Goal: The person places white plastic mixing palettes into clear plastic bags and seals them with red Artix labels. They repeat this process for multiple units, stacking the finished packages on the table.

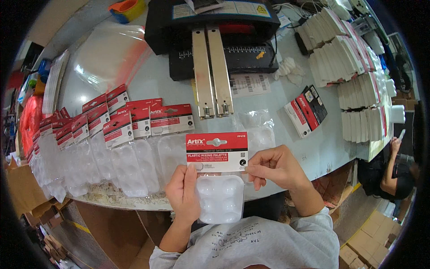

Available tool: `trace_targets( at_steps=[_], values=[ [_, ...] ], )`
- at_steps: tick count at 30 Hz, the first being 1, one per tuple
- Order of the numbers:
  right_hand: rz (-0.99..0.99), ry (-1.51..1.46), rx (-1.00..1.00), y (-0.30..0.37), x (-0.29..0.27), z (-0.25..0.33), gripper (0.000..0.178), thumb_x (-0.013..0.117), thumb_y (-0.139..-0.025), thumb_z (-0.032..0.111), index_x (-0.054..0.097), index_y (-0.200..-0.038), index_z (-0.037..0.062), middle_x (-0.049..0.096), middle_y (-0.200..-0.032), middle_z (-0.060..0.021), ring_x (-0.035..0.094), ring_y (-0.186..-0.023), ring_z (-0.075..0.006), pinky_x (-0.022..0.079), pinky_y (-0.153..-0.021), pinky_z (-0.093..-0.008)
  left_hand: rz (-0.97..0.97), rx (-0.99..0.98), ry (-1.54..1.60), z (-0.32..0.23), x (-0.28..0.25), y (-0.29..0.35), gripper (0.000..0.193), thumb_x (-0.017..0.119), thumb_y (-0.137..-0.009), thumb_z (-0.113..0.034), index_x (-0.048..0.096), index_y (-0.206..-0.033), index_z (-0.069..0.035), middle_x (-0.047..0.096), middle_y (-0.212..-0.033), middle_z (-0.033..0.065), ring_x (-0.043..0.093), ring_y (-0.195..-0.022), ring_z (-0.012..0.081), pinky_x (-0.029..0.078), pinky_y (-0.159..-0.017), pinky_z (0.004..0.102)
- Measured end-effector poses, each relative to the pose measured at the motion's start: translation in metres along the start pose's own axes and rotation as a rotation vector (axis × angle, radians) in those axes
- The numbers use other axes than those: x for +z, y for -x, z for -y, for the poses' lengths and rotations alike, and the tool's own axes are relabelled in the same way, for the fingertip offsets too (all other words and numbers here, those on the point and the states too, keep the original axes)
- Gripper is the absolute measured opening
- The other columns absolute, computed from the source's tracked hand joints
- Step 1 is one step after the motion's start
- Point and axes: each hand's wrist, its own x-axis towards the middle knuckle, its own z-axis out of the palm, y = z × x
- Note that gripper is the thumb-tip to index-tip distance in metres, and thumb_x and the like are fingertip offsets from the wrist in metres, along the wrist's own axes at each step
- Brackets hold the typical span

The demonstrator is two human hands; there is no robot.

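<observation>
In front of my chest I hold up a white plastic mixing palette point(220, 199) with round wells, hanging in a clear bag. A red and white header card point(217, 150) with a hang hole sits at the bag's top. My left hand point(183, 193) grips the card's lower left corner, thumb in front. My right hand point(277, 168) pinches the card's right edge, its fingers curled. Behind the card lies another clear-bagged white palette point(260, 136), partly hidden. To the left, several carded palettes point(134, 166) lie overlapping along the table's near edge.
A black machine point(161, 27) with two metal arms point(210, 71) stands at the back. Clear bags point(109, 58) lie to its left. On the right are a small card pile point(307, 112) and long stacks of white pieces point(358, 94). Another person point(394, 172) is at the far right.
</observation>
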Motion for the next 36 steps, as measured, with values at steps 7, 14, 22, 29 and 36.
trace_targets(
  at_steps=[7, 14, 22, 29, 36],
  values=[
    [-0.302, -0.141, -0.103, -0.061, -0.001, -0.002, 0.019, 0.06, -0.086, 0.016, 0.063, -0.079, -0.0022, 0.062, -0.071, -0.0061, 0.061, -0.059, -0.0116, 0.046, -0.051, -0.0215, -0.066, 0.006, -0.118, 0.016, 0.028, -0.06, 0.029, 0.044, -0.097, -0.021, 0.046, -0.078, 0.0, 0.047, -0.068, 0.0056, 0.04, -0.066, 0.0112, 0.038, -0.063, 0.0257],
    [-0.319, -0.183, -0.248, -0.072, -0.003, -0.012, 0.017, 0.06, -0.086, 0.013, 0.064, -0.085, -0.0035, 0.062, -0.071, -0.0078, 0.061, -0.056, -0.0128, 0.047, -0.051, -0.0229, -0.029, -0.043, -0.131, 0.021, 0.028, -0.079, 0.033, 0.042, -0.098, -0.025, 0.048, -0.077, 0.0, 0.051, -0.066, 0.0091, 0.045, -0.061, 0.0168, 0.04, -0.061, 0.0301],
    [-1.101, 1.198, -0.762, -0.088, -0.109, 0.044, 0.03, 0.059, -0.087, 0.023, 0.061, -0.103, -0.0019, 0.066, -0.08, -0.0176, 0.064, -0.068, -0.0316, 0.05, -0.063, -0.0365, 0.015, -0.037, -0.506, 0.008, -0.035, -0.046, 0.025, 0.047, -0.093, -0.023, 0.057, -0.089, -0.001, 0.061, -0.081, 0.0123, 0.057, -0.08, 0.0239, 0.041, -0.072, 0.0333],
    [-1.02, 1.375, -0.255, -0.132, -0.185, 0.013, 0.038, 0.059, -0.084, 0.022, 0.057, -0.12, 0.0075, 0.065, -0.097, -0.0179, 0.062, -0.088, -0.0362, 0.048, -0.079, -0.043, -0.73, 0.276, -1.238, -0.017, -0.126, -0.067, 0.027, 0.049, -0.093, -0.017, 0.055, -0.116, -0.003, 0.055, -0.111, 0.016, 0.051, -0.106, 0.029, 0.039, -0.094, 0.0386],
    [-1.053, 1.346, -0.252, -0.06, -0.16, 0.049, 0.05, 0.061, -0.084, 0.032, 0.052, -0.126, 0.0074, 0.058, -0.115, -0.019, 0.059, -0.1, -0.0342, 0.047, -0.082, -0.041, -0.001, 0.524, -0.906, 0.012, 0.048, -0.027, 0.025, 0.068, -0.076, -0.024, 0.058, -0.089, -0.005, 0.053, -0.101, 0.0113, 0.051, -0.095, 0.0294, 0.04, -0.078, 0.0396]
  ],
)
